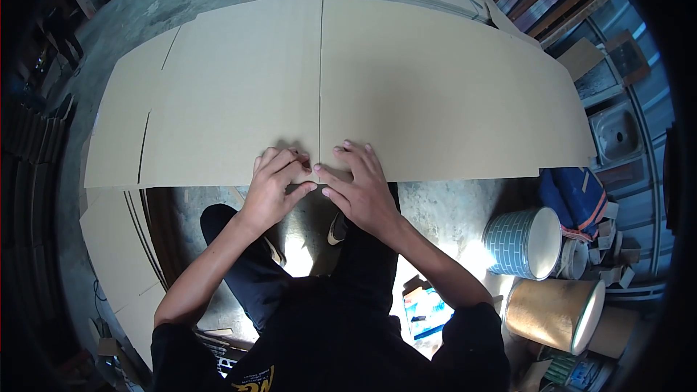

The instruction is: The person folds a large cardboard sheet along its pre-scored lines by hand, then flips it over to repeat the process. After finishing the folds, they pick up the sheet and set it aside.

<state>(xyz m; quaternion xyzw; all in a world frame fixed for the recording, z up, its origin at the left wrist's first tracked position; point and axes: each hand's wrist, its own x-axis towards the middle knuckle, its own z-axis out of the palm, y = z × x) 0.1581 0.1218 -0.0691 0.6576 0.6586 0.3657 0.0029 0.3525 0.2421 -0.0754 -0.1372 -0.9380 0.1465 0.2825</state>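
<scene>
I've got the cardboard sheet point(450, 87) crosswise ahead, its seam point(321, 87) running away between my left hand point(279, 180), curled, and right hand point(363, 189), spread, both at its near side; gripping or not, I can't tell.

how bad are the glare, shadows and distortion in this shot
In the head view, sunlight washes out patches of the floor; in the head view, soft shadows fall on the cardboard by the left hand, both clear enough to make out; in the head view, wide-angle distortion bows the cardboard's far edge, and the frame's corners go black.
</scene>
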